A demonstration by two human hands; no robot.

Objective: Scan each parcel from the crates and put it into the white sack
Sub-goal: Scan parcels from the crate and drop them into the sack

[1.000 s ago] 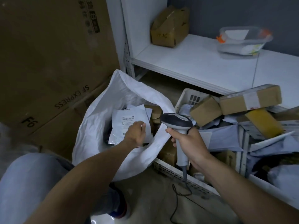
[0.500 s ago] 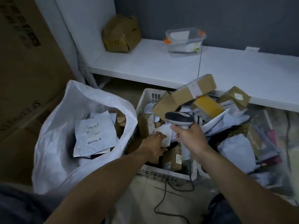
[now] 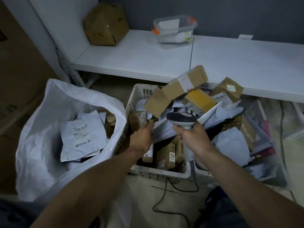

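Dim, bluish, flat lighting; shelf (image 3: 139, 58) top brightest; deep shadow inside crate (image 3: 139, 94) and along lower edge; wide-angle bending at margins; right side soft, slightly smeared; centre reasonably sharp.

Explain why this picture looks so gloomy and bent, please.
Head view: light is dim and flat, without glare; the wide lens bows the shelf edge; parcels in the right crate look smeared, while the scanner in the right hand looks fairly sharp.
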